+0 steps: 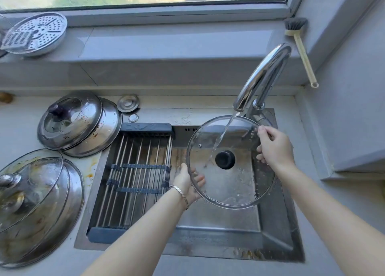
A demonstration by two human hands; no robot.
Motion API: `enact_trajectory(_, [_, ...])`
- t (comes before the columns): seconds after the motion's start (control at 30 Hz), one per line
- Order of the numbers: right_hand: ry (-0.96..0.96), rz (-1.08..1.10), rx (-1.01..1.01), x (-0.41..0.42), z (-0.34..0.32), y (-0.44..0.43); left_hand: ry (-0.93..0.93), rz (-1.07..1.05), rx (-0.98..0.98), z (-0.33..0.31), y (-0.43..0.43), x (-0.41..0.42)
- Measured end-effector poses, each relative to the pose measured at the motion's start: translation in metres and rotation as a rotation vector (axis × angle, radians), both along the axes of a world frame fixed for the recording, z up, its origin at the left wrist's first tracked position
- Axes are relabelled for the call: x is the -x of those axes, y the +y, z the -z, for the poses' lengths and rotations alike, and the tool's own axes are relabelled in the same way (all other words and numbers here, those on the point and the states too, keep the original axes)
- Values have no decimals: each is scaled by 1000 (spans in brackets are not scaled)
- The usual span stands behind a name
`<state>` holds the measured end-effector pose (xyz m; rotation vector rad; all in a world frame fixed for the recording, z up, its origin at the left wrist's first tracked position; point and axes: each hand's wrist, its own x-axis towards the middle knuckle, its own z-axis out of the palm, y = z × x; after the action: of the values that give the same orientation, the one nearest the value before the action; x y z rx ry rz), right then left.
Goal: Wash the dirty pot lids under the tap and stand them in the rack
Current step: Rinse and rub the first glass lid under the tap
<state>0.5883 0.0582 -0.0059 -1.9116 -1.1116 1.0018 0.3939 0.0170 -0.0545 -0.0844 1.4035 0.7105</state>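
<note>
Currently under the tap: a glass lid (235, 186) with a black knob (225, 159), held tilted over the right half of the sink (218, 236). A thin stream of water (223, 134) from the tap (262, 78) strikes the glass just above the knob.
Left hand (186, 184): grips the lid's lower left rim, thumb on the outer side, fingers spread beneath and seen through the glass.
Right hand (275, 148): pinches the upper right rim, fingers curled close together round the edge.
Rack (135, 171): steel bars lying across the sink's left half.
Steel lids (70, 123): two, overlapped on the counter just left of the sink's back corner, spattered.
Stained lids (35, 202): a pile left of the sink's front corner.
Brush (300, 48): leaning against the wall behind the sink's right side.
</note>
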Motion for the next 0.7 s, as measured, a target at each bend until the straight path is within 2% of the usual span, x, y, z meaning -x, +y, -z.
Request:
enact_trajectory(0.17, [-38, -198, -155, 12, -11, 5, -60, -97, -19, 1, -10, 6])
enact_trajectory(0.27, [110, -154, -134, 17, 4, -1, 62, -133, -111, -8, -15, 28])
enact_trajectory(0.33, [206, -96, -79, 23, 23, -7, 182, -64, -171, -19, -14, 45])
enact_trajectory(0.47, [387, 58, 233, 45, 68, -23, 370, 162, -283, -44, -12, 69])
enact_trajectory(0.53, [486, 106, 438, 57, 83, -33, 395, 257, -345, -51, -13, 74])
enact_trajectory(0.63, [555, 62, 698, 64, 88, -42, 334, 283, -341, -60, -11, 76])
enact_trajectory(0.7, [450, -71, 805, 61, 79, -42, 338, 310, -350, -66, -9, 71])
